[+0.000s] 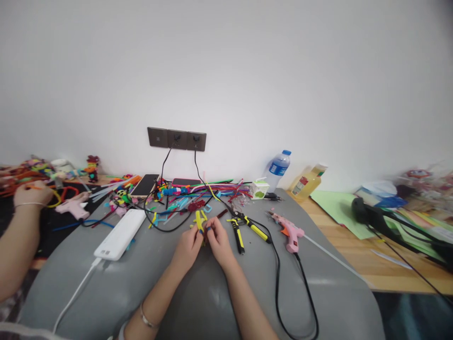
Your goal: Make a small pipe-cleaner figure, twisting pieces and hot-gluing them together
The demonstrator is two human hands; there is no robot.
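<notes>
Head view: a yellow piece [200, 222] is held above the near middle of the grey desk [255, 274], in front of a heap of coloured stems [215, 190]. The step in hand is judged to be close handwork on this piece, possibly bending or shaping; the exact action is hidden by the fingers. For the next move, a steady pinch and fine control at the fingertips are judged to be needed.

Pose: both forearms are reached forward from the lower edge and angled inward, so that the hands are brought together. By the left hand [188, 244], the piece is pinched between narrowed fingers, its upper end left projecting. The right hand [217, 240] is set just beside it with fingers curled; whether anything is gripped there cannot be told.

Pliers [240, 217] with splayed handles are laid to the right of the hands, and a pink glue gun [292, 233] farther right. A white power bank [120, 235] is placed to the left.
</notes>
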